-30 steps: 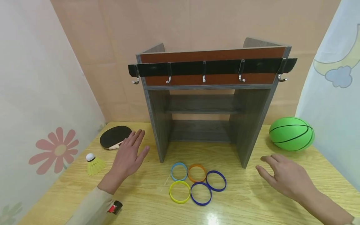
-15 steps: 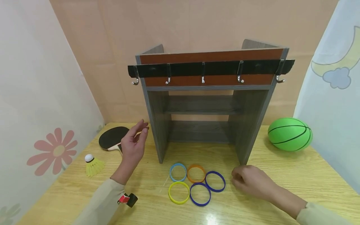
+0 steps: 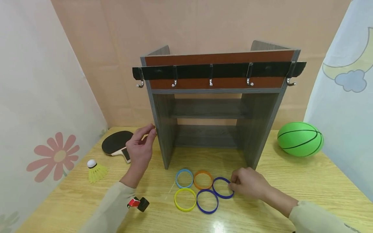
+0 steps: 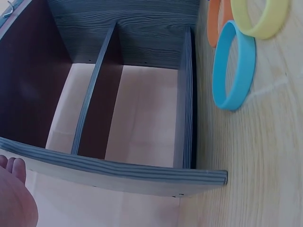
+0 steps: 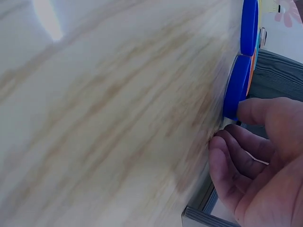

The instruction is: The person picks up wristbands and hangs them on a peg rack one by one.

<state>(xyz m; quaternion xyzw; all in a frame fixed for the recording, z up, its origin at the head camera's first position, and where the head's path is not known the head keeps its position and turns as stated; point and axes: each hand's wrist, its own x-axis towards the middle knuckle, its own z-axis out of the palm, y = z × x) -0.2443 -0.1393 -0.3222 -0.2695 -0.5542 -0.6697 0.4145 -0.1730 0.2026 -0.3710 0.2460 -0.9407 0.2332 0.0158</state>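
Note:
Several silicone wristbands lie flat together on the table: light blue (image 3: 176,179), orange (image 3: 195,181), yellow (image 3: 175,200) and two dark blue. My right hand (image 3: 249,183) is at the right rim of the right-hand dark blue wristband (image 3: 214,187). Its thumb (image 5: 255,109) lies against that band, and the other fingers curl close to the tabletop; the pinch is partly hidden. My left hand (image 3: 140,147) is raised beside the left side panel of a grey shelf unit (image 3: 163,136), fingers loosely bent, tips at the panel's outer face. Whether they press on it I cannot tell.
A black strip (image 3: 192,71) with several metal hooks (image 3: 210,82) crosses the shelf unit's front, above the bands. At left lie a table tennis bat (image 3: 116,142) and a yellow shuttlecock (image 3: 97,173). A green ball (image 3: 300,139) stands at right.
My right hand has moved left to the dark blue wristband, its fingers closing in. My left hand has moved right to the shelf panel, its fingers bending. The bands stay in place.

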